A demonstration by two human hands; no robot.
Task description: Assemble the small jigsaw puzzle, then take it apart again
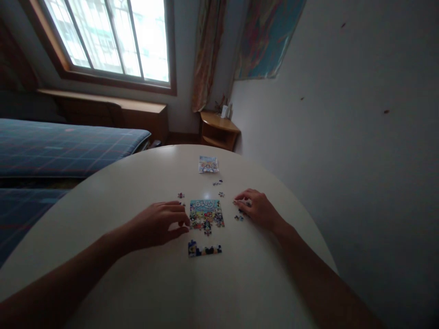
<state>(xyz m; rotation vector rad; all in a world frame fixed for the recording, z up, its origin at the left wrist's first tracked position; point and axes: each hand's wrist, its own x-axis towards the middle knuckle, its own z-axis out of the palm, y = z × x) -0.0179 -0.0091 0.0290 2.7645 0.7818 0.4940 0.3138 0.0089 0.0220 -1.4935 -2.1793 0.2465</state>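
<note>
A partly joined jigsaw puzzle with a colourful cartoon picture lies in the middle of the white table. Below it, apart, sits a joined strip of puzzle pieces. My left hand rests at the puzzle's left edge, fingers bent and the thumb apart from them, with nothing visible in it. To the right of the puzzle, my right hand pinches a small puzzle piece between thumb and index finger. Loose puzzle pieces lie under and beside that hand, partly covered by it.
More loose pieces lie left of the puzzle, and others behind it. A small printed packet is farther back on the round table. Beyond stand a bed on the left and a wooden corner shelf.
</note>
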